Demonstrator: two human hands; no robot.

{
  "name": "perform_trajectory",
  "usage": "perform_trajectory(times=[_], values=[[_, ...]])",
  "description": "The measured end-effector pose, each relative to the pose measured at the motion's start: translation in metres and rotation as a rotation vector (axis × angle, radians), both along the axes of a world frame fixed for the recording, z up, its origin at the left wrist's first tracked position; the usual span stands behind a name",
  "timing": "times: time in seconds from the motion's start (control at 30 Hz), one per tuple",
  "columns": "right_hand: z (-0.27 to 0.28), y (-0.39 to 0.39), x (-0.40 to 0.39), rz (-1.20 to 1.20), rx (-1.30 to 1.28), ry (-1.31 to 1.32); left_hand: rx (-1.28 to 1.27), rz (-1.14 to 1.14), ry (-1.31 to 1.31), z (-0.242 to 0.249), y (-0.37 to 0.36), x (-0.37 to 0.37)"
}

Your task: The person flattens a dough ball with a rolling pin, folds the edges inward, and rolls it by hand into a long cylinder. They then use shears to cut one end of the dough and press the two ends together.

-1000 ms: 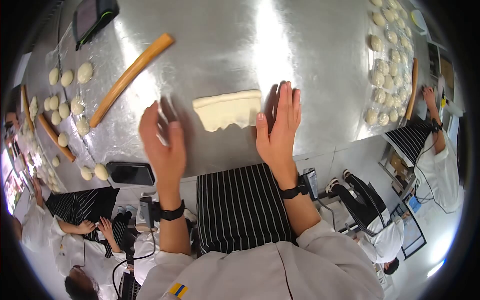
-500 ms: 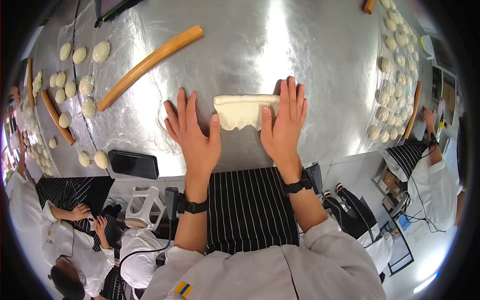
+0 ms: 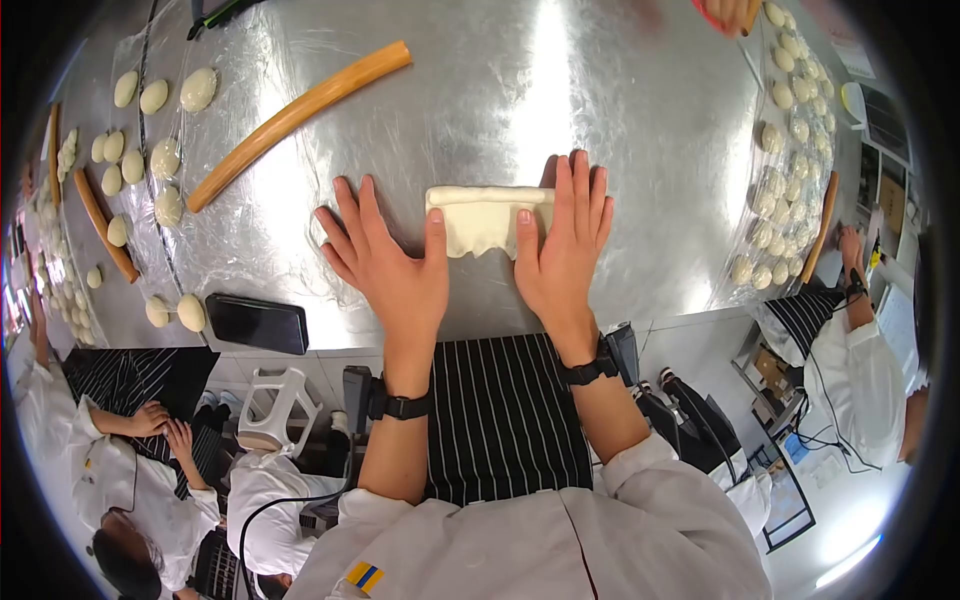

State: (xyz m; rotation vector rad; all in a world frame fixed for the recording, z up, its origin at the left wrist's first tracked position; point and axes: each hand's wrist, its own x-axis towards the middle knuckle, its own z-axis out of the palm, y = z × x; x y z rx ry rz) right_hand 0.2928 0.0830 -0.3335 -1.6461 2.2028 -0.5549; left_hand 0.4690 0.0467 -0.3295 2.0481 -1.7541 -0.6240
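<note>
Pale dough [image 3: 481, 228] near the table [image 3: 470, 120]'s front edge, rolled along its far side, otherwise unrolled, left hand [image 3: 403, 285] and right hand [image 3: 562, 275] open, thumbs against it.

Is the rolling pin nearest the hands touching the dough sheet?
No, the rolling pin lies on the metal table to the left of the dough sheet, with a visible gap between them.

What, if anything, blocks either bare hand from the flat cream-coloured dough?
Nothing visible: the left hand is at the left edge of the dough, the right hand over its right side; the long brown wooden rolling pin lies clear, upper left.
</note>
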Motion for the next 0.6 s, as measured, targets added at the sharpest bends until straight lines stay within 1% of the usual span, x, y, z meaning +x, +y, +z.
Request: perform_trajectory(times=[0.1,0.27,0.33,0.37,0.43,0.47,0.6], values=[[-0.002,0.001,0.0,0.0,0.0,-0.009,-0.018,-0.005,-0.02,-0.004,0.002,0.002],[0.002,0.002,-0.001,0.003,-0.041,-0.059,0.048,-0.064,0.027,0.006,0.006,0.007],[0.007,0.001,0.003,0.08,-0.009,0.076,0.057,-0.089,0.005,0.006,0.01,0.011],[0.01,-0.001,0.004,0.08,-0.01,0.076,0.064,-0.116,-0.011,0.005,0.011,0.013],[0.015,-0.003,0.006,0.224,0.029,-0.004,0.069,-0.123,-0.017,0.004,0.013,0.016],[0.013,-0.003,0.007,0.247,0.041,-0.052,0.071,-0.129,-0.023,0.004,0.014,0.016],[0.011,0.001,0.008,0.285,0.066,0.028,0.075,-0.138,-0.047,0.003,0.014,0.017]])
